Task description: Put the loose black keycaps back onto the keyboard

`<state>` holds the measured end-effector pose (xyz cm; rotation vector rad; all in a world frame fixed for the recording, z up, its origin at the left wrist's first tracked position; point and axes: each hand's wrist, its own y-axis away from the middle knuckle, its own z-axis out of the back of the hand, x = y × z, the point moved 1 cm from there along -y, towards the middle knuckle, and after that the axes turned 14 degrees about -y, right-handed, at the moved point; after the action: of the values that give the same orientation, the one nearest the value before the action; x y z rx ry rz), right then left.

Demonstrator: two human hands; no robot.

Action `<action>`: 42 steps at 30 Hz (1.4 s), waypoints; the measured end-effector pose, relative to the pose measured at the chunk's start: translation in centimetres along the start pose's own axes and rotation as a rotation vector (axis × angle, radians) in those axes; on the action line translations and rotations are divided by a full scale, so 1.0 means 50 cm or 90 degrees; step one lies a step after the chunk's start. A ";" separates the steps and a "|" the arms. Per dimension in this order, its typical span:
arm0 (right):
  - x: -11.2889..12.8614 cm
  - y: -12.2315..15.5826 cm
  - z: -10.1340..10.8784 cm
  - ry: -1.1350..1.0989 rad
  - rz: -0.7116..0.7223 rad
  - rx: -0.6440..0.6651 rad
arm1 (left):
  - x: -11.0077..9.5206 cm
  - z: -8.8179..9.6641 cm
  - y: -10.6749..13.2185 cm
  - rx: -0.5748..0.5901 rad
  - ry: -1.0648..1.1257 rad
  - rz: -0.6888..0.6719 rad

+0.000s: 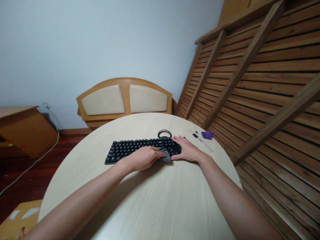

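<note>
A black keyboard (125, 148) with white key legends lies flat on the round table. My left hand (147, 156) is closed on a grey cloth (165, 155), pressing it against the keys right of the keyboard's middle. Part of the cloth is hidden under the fingers. At the keyboard's right end, my right hand (186, 149) grips it, thumb at the near edge and fingers spread over the far corner. Behind the keyboard sits its coiled black cable (164, 133).
Right of my right hand lie a purple cloth (207, 134), a small black piece (195, 135) and a thin pale stick (207, 145). The pale round table (155, 206) borders a slatted wooden frame (250, 100) on the right. A headboard (127, 96) stands beyond.
</note>
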<state>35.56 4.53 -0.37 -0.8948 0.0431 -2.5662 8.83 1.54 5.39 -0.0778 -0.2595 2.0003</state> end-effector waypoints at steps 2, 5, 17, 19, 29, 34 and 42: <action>0.007 0.001 -0.002 -0.002 0.007 0.007 | 0.016 0.013 -0.008 -0.047 -0.004 0.053; 0.014 0.003 -0.006 -0.013 0.027 0.012 | 0.048 0.015 -0.036 -0.114 -0.070 0.168; -0.022 0.005 0.000 -0.097 -0.018 0.016 | 0.059 -0.094 -0.112 -0.025 -0.126 0.170; -0.021 0.004 -0.001 -0.100 -0.020 0.012 | 0.047 -0.090 -0.105 -0.015 -0.128 0.133; -0.021 0.001 0.006 -0.121 -0.028 0.058 | -0.004 -0.068 -0.057 0.013 -0.146 0.033; -0.029 0.003 0.005 -0.138 -0.026 0.052 | -0.002 -0.057 -0.031 0.000 -0.127 0.003; -0.031 0.004 0.002 -0.133 -0.027 0.056 | -0.006 -0.023 0.020 0.044 -0.080 -0.083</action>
<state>36.78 4.95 -1.22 -1.1360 -0.1498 -2.4771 8.26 1.01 4.03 0.1058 -0.2690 1.8851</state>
